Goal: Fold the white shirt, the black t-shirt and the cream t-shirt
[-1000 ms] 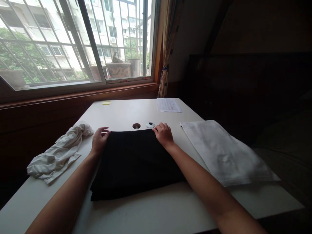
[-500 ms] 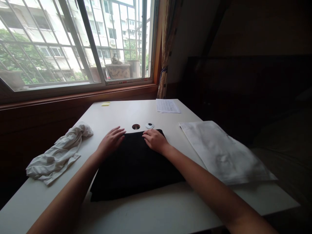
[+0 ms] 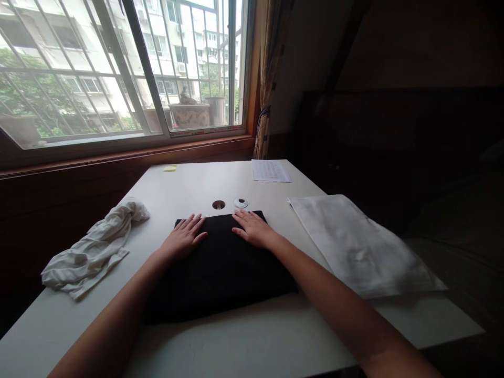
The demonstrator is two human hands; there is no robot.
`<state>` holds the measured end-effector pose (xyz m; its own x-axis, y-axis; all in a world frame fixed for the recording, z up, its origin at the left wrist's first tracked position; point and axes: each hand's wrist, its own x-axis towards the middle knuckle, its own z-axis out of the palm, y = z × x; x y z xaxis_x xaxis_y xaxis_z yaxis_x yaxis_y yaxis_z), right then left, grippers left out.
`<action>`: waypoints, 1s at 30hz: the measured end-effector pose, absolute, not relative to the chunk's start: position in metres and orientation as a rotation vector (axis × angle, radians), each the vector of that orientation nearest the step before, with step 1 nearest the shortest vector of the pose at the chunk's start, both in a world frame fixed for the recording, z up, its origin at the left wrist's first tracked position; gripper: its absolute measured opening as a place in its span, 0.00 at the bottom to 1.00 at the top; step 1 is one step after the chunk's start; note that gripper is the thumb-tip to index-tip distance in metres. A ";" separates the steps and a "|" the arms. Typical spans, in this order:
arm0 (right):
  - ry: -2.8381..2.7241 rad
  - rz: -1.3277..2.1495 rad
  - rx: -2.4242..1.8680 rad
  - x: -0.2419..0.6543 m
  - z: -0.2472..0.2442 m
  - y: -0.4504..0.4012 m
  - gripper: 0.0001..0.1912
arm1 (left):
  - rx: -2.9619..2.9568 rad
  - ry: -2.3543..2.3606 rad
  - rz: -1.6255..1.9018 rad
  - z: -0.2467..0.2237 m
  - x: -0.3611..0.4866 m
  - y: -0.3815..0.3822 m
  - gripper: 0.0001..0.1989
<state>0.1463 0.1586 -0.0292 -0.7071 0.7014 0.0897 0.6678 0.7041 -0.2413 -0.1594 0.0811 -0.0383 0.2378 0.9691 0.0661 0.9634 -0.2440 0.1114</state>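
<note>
From where I stand, the white worktop (image 3: 220, 349) takes up most of the space under the window (image 3: 118, 68), with a pale flat cloth (image 3: 354, 247) spread along its right side. Between that and a crumpled white cloth (image 3: 90, 254) on the left sits the black cloth (image 3: 226, 275), folded in a thick, neat-looking pile (so dark that I can't make out the layers). It reaches from under both palms back toward the person, its near edge slanting a little; at this angle I can't tell which way its long axis runs. The left hand (image 3: 183, 239) lies by the far left corner, the right hand (image 3: 252, 229) by the far right, neither clearly nearer. Each grip is released, fingers spread flat on the fabric, pinching nothing. Just past the far edge are a round hole (image 3: 219, 205) and a small white ring (image 3: 241, 202).
</note>
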 end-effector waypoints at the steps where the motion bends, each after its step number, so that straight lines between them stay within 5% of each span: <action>1: -2.715 0.304 -1.168 0.155 -0.031 0.162 0.39 | 2.427 1.901 0.188 -0.038 -0.159 0.081 0.36; 8: -2.582 0.340 -1.483 0.214 -0.048 0.173 0.38 | 2.397 1.906 0.159 -0.034 -0.162 0.079 0.36; 19: -2.385 0.194 -1.372 0.237 -0.065 0.171 0.29 | 2.146 2.269 -0.014 -0.014 -0.215 0.060 0.31; 30: -2.251 0.215 -0.808 0.233 -0.036 0.149 0.17 | 2.823 1.477 0.220 -0.009 -0.015 0.017 0.32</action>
<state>0.2327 0.1487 -0.0364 -0.5417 0.6088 0.5796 0.4879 0.7892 -0.3730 -0.0147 0.0168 -0.0088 0.5632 0.8133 0.1461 0.8205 -0.5713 0.0175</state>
